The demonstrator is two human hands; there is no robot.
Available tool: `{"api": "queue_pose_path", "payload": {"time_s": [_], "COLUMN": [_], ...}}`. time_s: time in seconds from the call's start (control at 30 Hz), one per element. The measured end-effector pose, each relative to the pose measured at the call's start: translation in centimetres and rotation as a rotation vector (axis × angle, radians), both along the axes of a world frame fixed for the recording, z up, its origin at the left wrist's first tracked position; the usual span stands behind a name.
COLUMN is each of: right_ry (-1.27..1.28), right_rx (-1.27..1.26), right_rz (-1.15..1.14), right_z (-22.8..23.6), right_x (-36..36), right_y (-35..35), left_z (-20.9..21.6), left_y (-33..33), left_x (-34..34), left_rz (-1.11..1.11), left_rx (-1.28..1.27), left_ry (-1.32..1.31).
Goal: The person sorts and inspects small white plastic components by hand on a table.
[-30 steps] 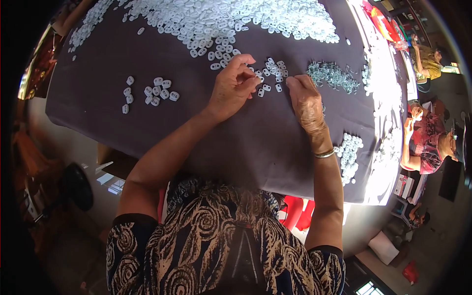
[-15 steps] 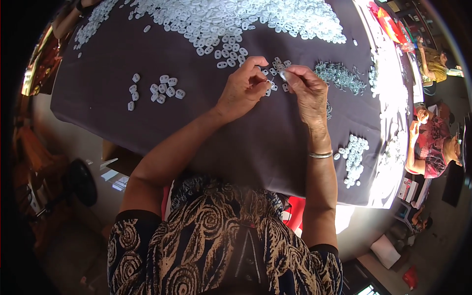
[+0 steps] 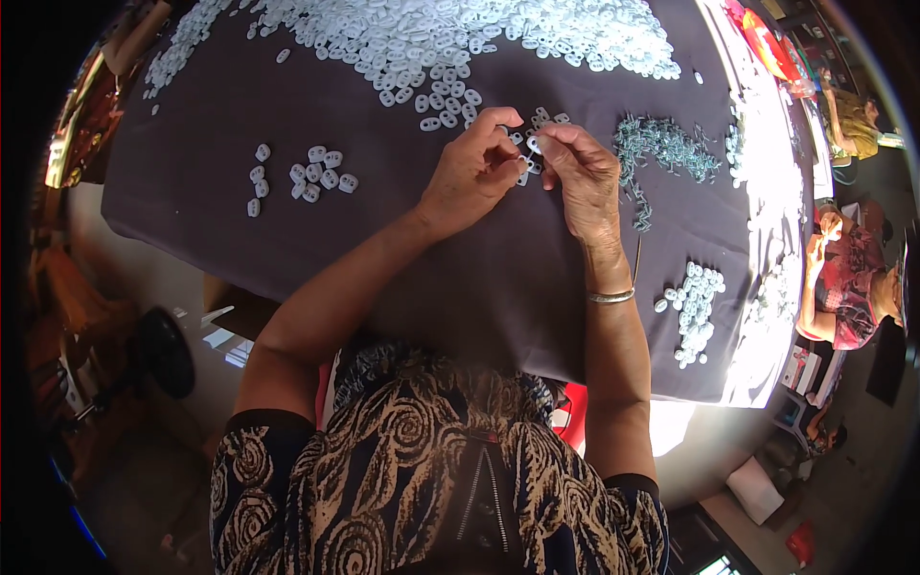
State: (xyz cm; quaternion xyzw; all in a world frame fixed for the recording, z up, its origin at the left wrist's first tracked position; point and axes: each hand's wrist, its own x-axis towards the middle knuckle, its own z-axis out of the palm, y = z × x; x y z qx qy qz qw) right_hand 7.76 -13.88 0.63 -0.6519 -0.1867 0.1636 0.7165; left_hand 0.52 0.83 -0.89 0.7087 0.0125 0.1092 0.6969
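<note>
1. The left hand (image 3: 470, 174) hung above the table, its fingers curled and the forefinger arched well away from the thumb; whether the thumb and the other fingertips gripped something small was hard to tell, as the spot was tiny and crowded.
2. The right hand (image 3: 583, 180) had its thumb and forefinger pinched together on a white piece (image 3: 534, 144), which sat right at the fingertips, in the narrow space between the two hands.
3. Just beyond the fingertips, a small cluster of pale pieces (image 3: 562, 118) lay on the dark cloth (image 3: 192, 144), partly hidden by the hands.
4. To the right of the right hand lay a loose pile of small metal bits (image 3: 671, 150), with a thin trail running toward the person.
5. A bracelet (image 3: 611, 297) circled the right wrist; nearer the table's edge, to its right, lay a heap of white rounded pieces (image 3: 697, 302).
6. Well to the left of the left hand lay a group of white oval pieces (image 3: 329, 178), with a short row (image 3: 257, 174) farther left.
7. A large mound of white ovals (image 3: 460, 38) spread across the far side.
</note>
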Motion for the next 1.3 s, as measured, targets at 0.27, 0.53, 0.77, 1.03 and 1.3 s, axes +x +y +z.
{"api": "queue_pose_path", "payload": {"time_s": [0.27, 0.53, 0.77, 1.03, 1.3], "right_ry": [-0.036, -0.124, -0.186, -0.44, -0.569], "right_rx": [-0.029, -0.077, -0.105, -0.144, -0.213], "right_rz": [0.044, 0.073, 0.214, 0.095, 0.061], "right_z": [0.3, 0.0, -0.8, -0.3, 0.6], "right_x": [-0.1, -0.7, -0.2, -0.4, -0.7], "right_y": [0.0, 0.0, -0.7, -0.6, -0.3], "left_z": [0.2, 0.0, 0.2, 0.9, 0.9], "left_y": [0.1, -0.1, 0.3, 1.0, 1.4], "left_x": [-0.1, -0.2, -0.1, -0.1, 0.2], "left_rz": [-0.021, -0.001, -0.028, -0.147, -0.156], "left_rx": [0.047, 0.031, -0.145, -0.25, -0.224], "left_ry": [-0.001, 0.003, 0.026, 0.059, 0.07]}}
